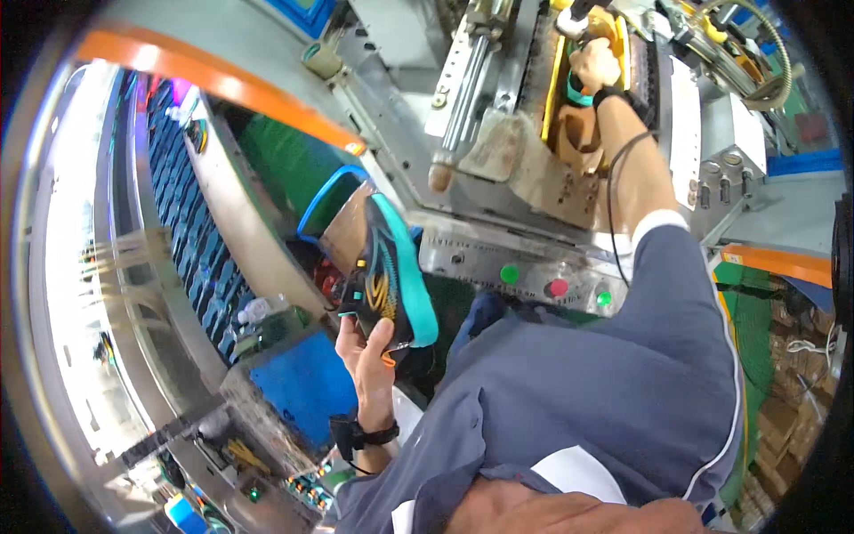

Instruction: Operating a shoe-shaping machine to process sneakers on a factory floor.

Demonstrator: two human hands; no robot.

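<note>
My left hand [366,363] is closed around the heel end of a black sports shoe [381,278] with a turquoise sole and orange-yellow markings. The shoe is tilted, with its toe pointing up and away from me. My right arm stretches forward into a grey machine [534,191]. There my right hand [596,68] is closed beside a turquoise-edged piece [578,92] in a yellow-sided slot. What its fingers grip is hidden, and the turquoise piece is too covered to identify.
On the machine's front panel sit green buttons [509,274] and a red button [559,287]. A metal rod [464,98] stands left of the slot. A blue-dark conveyor belt [191,209] runs along the left, near an orange beam [222,84]. A blue panel [307,387] lies beside my left wrist.
</note>
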